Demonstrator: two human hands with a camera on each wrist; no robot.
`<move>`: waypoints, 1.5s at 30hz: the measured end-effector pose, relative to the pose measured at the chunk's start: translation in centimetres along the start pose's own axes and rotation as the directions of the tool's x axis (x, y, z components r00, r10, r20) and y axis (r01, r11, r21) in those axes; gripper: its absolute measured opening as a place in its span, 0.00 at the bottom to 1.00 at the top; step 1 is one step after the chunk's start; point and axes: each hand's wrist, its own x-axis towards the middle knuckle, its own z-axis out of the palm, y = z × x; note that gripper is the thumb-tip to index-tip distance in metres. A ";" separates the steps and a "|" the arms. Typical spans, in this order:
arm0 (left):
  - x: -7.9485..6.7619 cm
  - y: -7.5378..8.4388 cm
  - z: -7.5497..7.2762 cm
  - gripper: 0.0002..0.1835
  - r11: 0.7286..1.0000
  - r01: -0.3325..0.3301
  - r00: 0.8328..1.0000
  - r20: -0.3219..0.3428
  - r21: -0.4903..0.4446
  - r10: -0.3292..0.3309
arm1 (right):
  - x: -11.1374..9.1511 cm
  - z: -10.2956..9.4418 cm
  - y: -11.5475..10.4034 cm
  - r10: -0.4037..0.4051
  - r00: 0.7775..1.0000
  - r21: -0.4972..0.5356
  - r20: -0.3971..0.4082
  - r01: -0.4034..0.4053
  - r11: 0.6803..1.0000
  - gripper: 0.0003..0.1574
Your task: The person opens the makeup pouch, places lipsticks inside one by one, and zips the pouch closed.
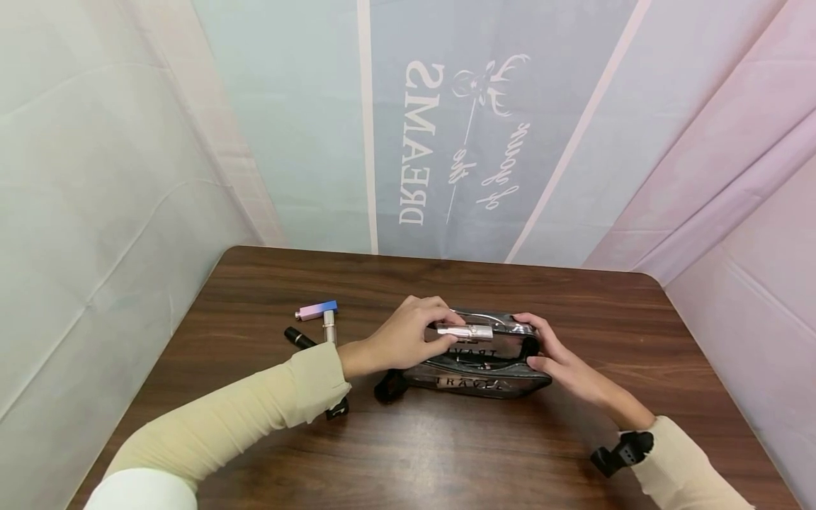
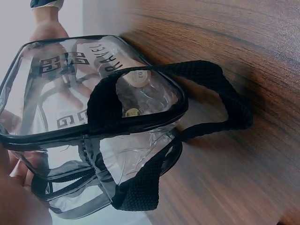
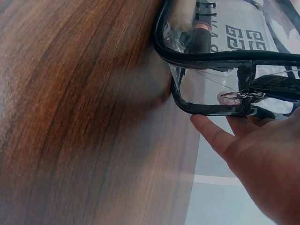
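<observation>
Over the open top of a clear travel pouch (image 1: 494,386) with black trim, my left hand (image 1: 408,329) pinches a silvery lipstick tube (image 1: 477,332) that lies level. At the pouch's right end, my right hand (image 1: 564,365) grips, thumb on the near rim and fingers on the far one, with the mouth spread apart. Through the plastic in the right wrist view show a beige tube (image 3: 182,15) and a dark tube (image 3: 200,40). A round pale tube end (image 2: 139,78) shows inside in the left wrist view, where the lipstick is hidden.
Left of the pouch lie a pink-and-blue lipstick (image 1: 316,310), a clear-and-silver tube (image 1: 329,326) and a black tube (image 1: 298,337), partly near my left sleeve. A black strap loop (image 2: 220,93) sticks out from the pouch's left end. A cloth backdrop (image 1: 319,142) hangs behind the wooden table (image 1: 408,453).
</observation>
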 end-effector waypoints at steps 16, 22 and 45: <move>-0.1 -0.2 0.2 0.12 1.000 0.008 1.000 -0.017 -0.001 -0.008 | 0.1 -0.1 0.0 -0.046 0.999 0.044 0.025 0.045 0.998 0.41; -0.1 -0.1 0.2 0.13 1.000 0.012 1.000 -0.012 0.001 -0.012 | 0.1 -0.2 0.0 -0.058 0.997 0.072 0.041 0.055 0.996 0.40; -0.1 0.0 -0.2 0.16 0.999 0.030 0.999 0.018 -0.015 -0.030 | 0.2 -0.1 -0.1 -0.059 0.998 0.057 0.031 0.057 0.997 0.41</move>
